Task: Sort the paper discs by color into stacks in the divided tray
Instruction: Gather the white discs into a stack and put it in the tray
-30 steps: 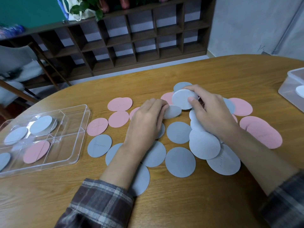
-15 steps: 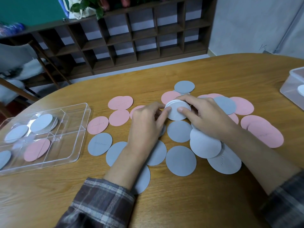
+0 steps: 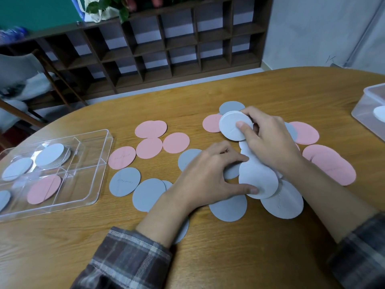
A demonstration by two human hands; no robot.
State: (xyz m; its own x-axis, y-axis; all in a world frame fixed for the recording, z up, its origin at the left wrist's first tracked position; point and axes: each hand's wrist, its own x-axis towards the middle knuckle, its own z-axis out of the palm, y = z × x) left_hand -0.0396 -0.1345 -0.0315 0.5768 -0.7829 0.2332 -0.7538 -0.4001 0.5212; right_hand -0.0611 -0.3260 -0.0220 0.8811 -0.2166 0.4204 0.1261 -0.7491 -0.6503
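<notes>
Now right hand (image 3: 268, 142) grips one grey stack (image 3: 233, 128), left hand (image 3: 208, 178) pinches one grey disc (image 3: 260, 180), tray (image 3: 83, 184) holds one pink disc (image 3: 43, 191).

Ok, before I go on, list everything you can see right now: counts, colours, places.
divided tray: one, clear, table's left
grey discs in tray: a stack and at least two singles, far and left compartments
pink disc in tray: one, near compartment
loose pink discs: roughly ten, both sides of the hands
loose grey discs: many, overlapping, around and under the hands
held stack: one, pale grey, in the right hand
clear box: one, table's right edge
table: one, wooden
shelf unit: one, dark brown, behind
chair: one, grey, far left
left hand: thumb and forefinger at the edge of a pale grey disc
right hand: grips the held stack
</notes>
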